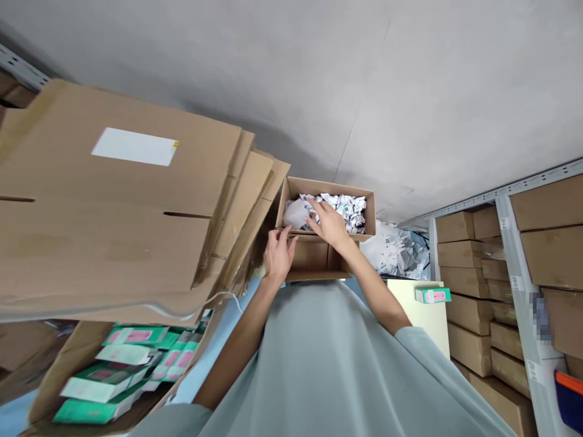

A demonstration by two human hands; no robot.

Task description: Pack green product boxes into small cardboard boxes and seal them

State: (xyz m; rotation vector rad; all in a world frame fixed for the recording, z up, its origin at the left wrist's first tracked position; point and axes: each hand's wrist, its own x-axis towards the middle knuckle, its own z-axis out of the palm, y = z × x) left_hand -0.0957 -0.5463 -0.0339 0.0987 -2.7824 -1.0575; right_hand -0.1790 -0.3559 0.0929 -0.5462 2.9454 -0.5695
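Note:
An open cardboard box (372, 215) stands in front of me, filled with crumpled printed paper (350, 209). At its left end lies a whitish, translucent wrapped bundle (296, 213). My right hand (328, 223) reaches over the near rim, fingers spread and resting on the paper beside the bundle. My left hand (279, 252) is at the box's near left corner, its fingertips touching the rim. Thumb and fingers there are bent but apart, with nothing seen between them. Just below this box, a second open cardboard box (310, 258) shows its brown inside.
Flattened cartons (113, 224) lean in a stack on the left. Below them, a carton holds several green-and-white boxes (109, 376). At right, more shredded paper (401, 252) lies by a pale surface (410, 315) bearing one green box (432, 295). Shelves (514, 255) hold cartons.

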